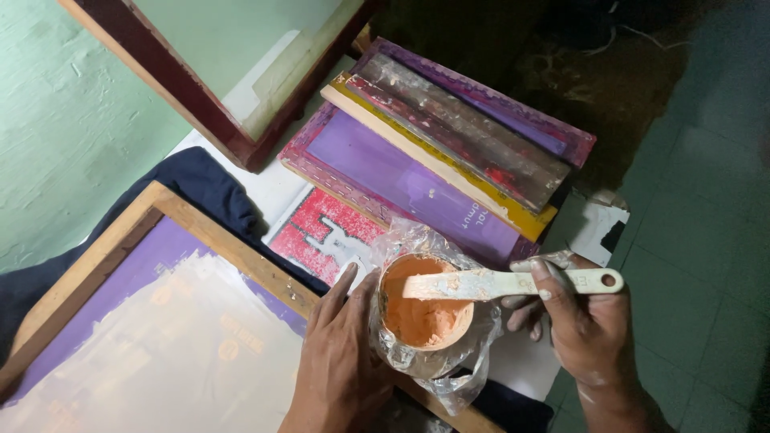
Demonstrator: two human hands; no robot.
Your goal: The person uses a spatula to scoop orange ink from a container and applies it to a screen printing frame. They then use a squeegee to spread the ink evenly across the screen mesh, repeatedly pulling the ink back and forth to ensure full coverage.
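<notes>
My left hand (pixel 341 353) wraps around a round tub of orange paste (pixel 421 317) that sits in crinkled clear plastic. My right hand (pixel 581 321) grips the handle of a pale flat spatula (pixel 497 283), whose blade lies across the tub's rim, smeared with orange. The tub rests on the right rail of a wooden printing screen frame (pixel 216 240) with purple mesh and a whitish coated patch.
A dark blue cloth (pixel 200 180) lies under the wooden frame. Beyond the tub a purple-framed screen (pixel 401 180) carries two stained squeegees (pixel 457 132). A red and white print (pixel 325 232) shows beneath. A dark red frame (pixel 241 144) leans at the back. Green tiled floor (pixel 698 224) lies to the right.
</notes>
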